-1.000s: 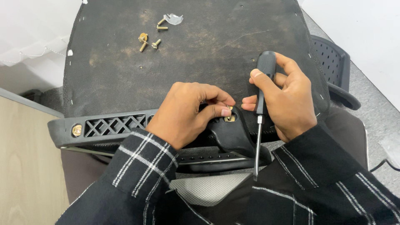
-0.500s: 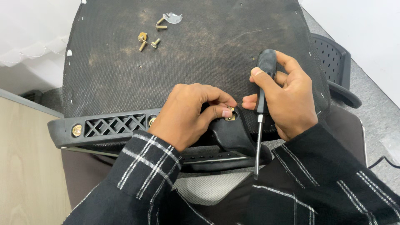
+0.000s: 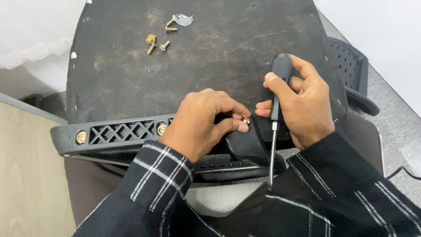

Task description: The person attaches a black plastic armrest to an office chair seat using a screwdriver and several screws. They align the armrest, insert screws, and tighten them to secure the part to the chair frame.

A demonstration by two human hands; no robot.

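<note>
— Grey carpet and a pale wall frame an overturned chair seat (image 3: 210,66), its black fabric underside filling the upper middle of the frame. Where are we in the work?

— We judge we're starting a brass bolt (image 3: 246,120) by hand into the black armrest bracket (image 3: 247,145) at the seat's near edge, centre of the frame. Our left hand (image 3: 201,123) is curled nearly closed, thumb and forefinger pinching the bolt head.

— And the other hand?

— Our right hand (image 3: 302,105) is clenched around the black-handled screwdriver (image 3: 275,118), shaft pointing down toward the lower centre, its tip away from the bolt. One finger reaches over to touch the bracket beside the bolt.

— What does the next move call for?

— Likely seating the bolt straight, then swinging the screwdriver tip round onto its head.

— Anything else about?

— Loose bolts (image 3: 158,41) and a scrap of clear plastic (image 3: 183,19) lie at upper left; two bolts (image 3: 81,137) already sit in the lattice rail at left.
</note>
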